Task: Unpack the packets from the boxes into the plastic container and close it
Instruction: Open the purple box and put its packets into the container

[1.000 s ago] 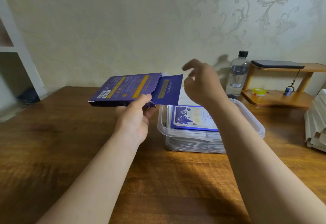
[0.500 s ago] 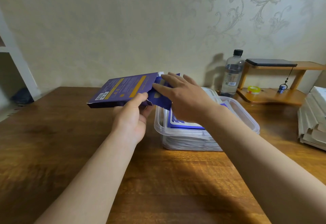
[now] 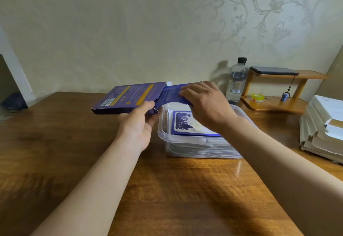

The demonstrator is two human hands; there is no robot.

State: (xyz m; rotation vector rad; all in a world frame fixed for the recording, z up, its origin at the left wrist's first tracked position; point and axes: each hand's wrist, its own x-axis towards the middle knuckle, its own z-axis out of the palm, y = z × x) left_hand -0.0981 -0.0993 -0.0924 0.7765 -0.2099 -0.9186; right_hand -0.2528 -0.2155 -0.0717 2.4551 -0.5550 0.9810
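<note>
Your left hand (image 3: 138,122) holds the purple box (image 3: 130,97) in the air just left of the plastic container (image 3: 185,148), thumb on top and fingers closed under its near corner, with the open end facing right. Your right hand (image 3: 207,103) is at that open end, its fingers (image 3: 187,94) closed over what looks like the flap or the first packet coming out; blur makes it hard to tell which. The container sits on the worktop (image 3: 167,189), lid off, already stacked nearly to the rim with packets, a blue-and-white packet (image 3: 187,124) lying on top. To do this pull well, keep the box level and steady in your left hand, and draw straight along its length so the contents slide rather than buckle against the cardboard mouth. Keep the opening over the container, so anything that slips falls inside. Lay the new packets flat and square on the stack: there seems little room left for the lid to close.
</note>
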